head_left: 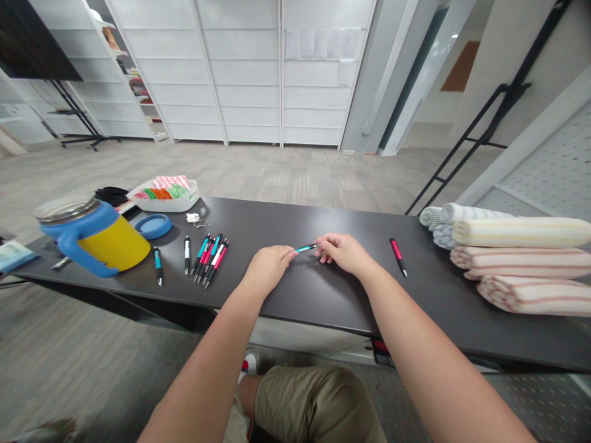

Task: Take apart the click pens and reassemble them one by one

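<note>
Between my two hands, a teal and black pen [305, 248] is held nearly level just above the dark table [295, 289]. My left hand [273, 263] grips its left end in a pinch. At the other end, the bent fingers of my right hand [340, 251] close around the pen's tip. To the left lies a pile of several teal, pink and white pens [211, 259]. A white and black pen [187, 255] and another teal pen [158, 266] lie apart from that pile. Off to my right is a single red pen [398, 256].
Several rolled striped towels [526, 258] are stacked at the right end. At the left stand a blue and yellow mug [99, 237], a blue lid [153, 226] and a white basket [178, 200] with colourful packets. White earphones [196, 219] lie near the basket.
</note>
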A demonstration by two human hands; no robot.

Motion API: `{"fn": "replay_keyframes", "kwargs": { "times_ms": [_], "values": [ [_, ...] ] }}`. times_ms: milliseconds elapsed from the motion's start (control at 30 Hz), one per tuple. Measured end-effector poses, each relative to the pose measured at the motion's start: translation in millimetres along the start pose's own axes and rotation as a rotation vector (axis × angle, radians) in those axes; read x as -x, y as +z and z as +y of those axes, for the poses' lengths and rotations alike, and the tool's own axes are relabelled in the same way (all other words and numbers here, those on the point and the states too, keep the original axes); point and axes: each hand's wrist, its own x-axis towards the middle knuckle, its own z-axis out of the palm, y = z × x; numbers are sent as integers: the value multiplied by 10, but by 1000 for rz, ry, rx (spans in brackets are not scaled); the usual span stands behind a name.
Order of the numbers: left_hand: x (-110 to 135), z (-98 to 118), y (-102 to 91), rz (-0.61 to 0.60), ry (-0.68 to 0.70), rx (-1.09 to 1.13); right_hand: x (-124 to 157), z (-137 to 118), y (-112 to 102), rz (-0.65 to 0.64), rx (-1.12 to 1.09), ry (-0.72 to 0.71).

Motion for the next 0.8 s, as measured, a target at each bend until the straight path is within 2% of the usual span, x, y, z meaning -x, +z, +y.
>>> {"fn": "replay_keyframes", "kwargs": {
  "times_ms": [233, 433, 633, 800],
  "values": [
    [-1, 15, 4, 9, 11, -28, -12, 19, -27, -50, -123, 9],
    [4, 32, -10, 1, -3, -8, -6, 15, -33, -91, -67, 23],
    [6, 36, -11, 2, -17, -4, 6, 4, -19, -72, -126, 49],
    [16, 26, -18, 2, -42, 72, 15, -10, 3, -27, -140, -17]
  ]
}}
